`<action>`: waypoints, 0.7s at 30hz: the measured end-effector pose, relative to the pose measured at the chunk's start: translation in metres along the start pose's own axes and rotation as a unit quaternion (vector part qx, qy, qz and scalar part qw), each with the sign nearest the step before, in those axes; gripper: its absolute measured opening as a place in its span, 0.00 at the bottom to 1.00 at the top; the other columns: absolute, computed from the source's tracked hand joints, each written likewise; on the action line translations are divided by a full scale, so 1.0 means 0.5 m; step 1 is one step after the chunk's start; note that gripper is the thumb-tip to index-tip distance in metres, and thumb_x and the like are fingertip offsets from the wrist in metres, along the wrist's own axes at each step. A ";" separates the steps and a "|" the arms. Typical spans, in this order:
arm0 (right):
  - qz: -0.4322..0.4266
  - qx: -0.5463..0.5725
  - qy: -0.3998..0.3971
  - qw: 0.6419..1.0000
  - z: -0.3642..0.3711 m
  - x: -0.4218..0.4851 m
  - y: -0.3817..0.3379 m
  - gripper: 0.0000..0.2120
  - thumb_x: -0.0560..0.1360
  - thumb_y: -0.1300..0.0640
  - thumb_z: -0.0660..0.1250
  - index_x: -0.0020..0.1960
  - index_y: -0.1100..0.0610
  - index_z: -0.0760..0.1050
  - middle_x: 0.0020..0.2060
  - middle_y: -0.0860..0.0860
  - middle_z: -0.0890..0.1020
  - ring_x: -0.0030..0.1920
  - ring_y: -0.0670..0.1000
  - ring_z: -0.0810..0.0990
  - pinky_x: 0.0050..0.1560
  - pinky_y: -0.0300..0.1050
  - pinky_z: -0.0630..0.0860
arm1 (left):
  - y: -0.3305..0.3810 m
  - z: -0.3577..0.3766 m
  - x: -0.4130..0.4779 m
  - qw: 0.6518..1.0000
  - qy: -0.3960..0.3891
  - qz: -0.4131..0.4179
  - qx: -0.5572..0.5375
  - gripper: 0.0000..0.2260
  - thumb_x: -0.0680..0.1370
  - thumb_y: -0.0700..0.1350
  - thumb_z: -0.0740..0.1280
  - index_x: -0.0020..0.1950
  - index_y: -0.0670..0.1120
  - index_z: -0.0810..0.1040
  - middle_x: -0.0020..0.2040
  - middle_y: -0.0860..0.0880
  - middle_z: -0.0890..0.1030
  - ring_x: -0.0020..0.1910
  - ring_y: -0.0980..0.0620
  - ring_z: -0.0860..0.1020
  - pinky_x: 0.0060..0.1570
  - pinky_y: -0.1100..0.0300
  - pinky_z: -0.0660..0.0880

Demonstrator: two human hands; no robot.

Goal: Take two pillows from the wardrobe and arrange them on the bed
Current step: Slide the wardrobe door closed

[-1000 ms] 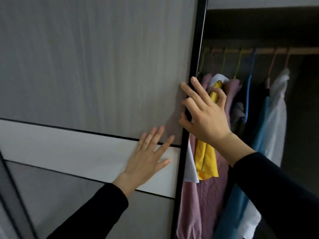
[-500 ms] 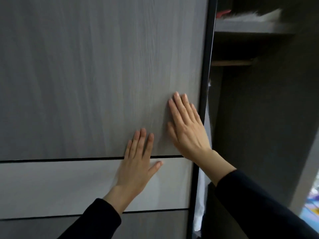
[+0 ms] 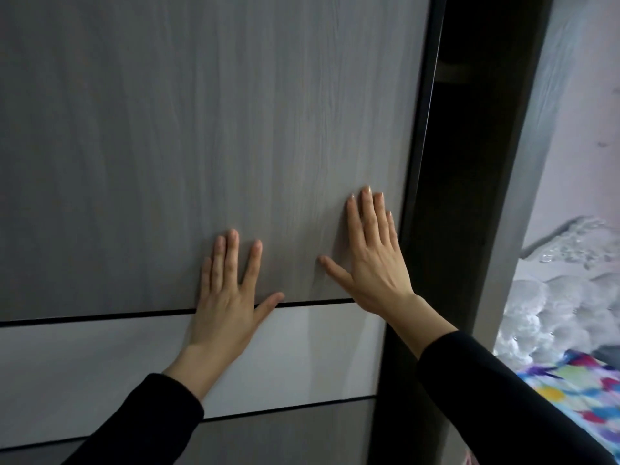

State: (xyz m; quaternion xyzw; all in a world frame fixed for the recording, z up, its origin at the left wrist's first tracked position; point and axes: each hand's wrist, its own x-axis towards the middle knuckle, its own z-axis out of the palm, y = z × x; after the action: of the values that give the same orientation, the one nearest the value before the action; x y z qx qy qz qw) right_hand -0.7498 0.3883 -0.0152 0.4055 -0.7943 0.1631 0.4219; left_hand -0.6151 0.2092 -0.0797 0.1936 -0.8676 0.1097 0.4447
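Note:
A grey wood-grain sliding wardrobe door point(image 3: 167, 146) with a white band across it fills most of the view. My left hand point(image 3: 228, 297) lies flat on the door with fingers spread, over the black line above the white band. My right hand point(image 3: 372, 260) presses flat on the door near its dark right edge. Beside that edge only a narrow dark gap point(image 3: 453, 196) of the wardrobe interior shows. No pillow is in view.
The wardrobe's grey side panel point(image 3: 523, 196) stands right of the gap. Beyond it at the right are a pale wall point(image 3: 583, 112), white fluffy bedding point(image 3: 563, 307) and a multicoloured patterned cloth point(image 3: 580, 387).
The door has slid to the right under both hands. The hanging clothes and shelf seen earlier are now covered; the opening has shrunk to a narrow gap. The bedding has come into view.

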 end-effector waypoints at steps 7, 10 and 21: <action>0.034 0.009 0.023 0.999 -0.030 -0.025 0.072 0.32 0.77 0.40 0.57 0.76 0.50 0.51 0.76 0.62 0.51 0.76 0.62 0.46 0.70 0.58 0.63 | 0.112 0.012 0.024 0.999 -0.032 0.019 -0.037 0.48 0.67 0.68 0.64 0.76 0.48 0.45 0.76 0.40 0.44 0.75 0.44 0.39 0.72 0.44 0.47; 0.068 0.039 0.032 0.996 -0.039 -0.029 0.090 0.32 0.76 0.41 0.62 0.75 0.51 0.56 0.76 0.62 0.53 0.76 0.62 0.49 0.62 0.57 0.73 | 0.139 0.017 0.032 0.997 -0.044 0.040 -0.048 0.54 0.61 0.70 0.68 0.76 0.49 0.44 0.76 0.43 0.40 0.75 0.44 0.36 0.73 0.50 0.38; 0.065 0.027 0.047 0.996 -0.042 -0.035 0.161 0.33 0.73 0.47 0.69 0.72 0.59 0.63 0.72 0.68 0.59 0.73 0.68 0.57 0.62 0.61 0.74 | 0.235 0.037 0.048 0.999 -0.016 0.031 -0.030 0.56 0.58 0.69 0.71 0.76 0.47 0.49 0.76 0.38 0.48 0.75 0.40 0.47 0.70 0.42 0.51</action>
State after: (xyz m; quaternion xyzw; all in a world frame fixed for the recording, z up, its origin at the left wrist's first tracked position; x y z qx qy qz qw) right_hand -0.7959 0.4593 -0.0102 0.3561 -0.7938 0.2302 0.4359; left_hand -0.6923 0.3026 -0.0732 0.1554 -0.8830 0.0945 0.4327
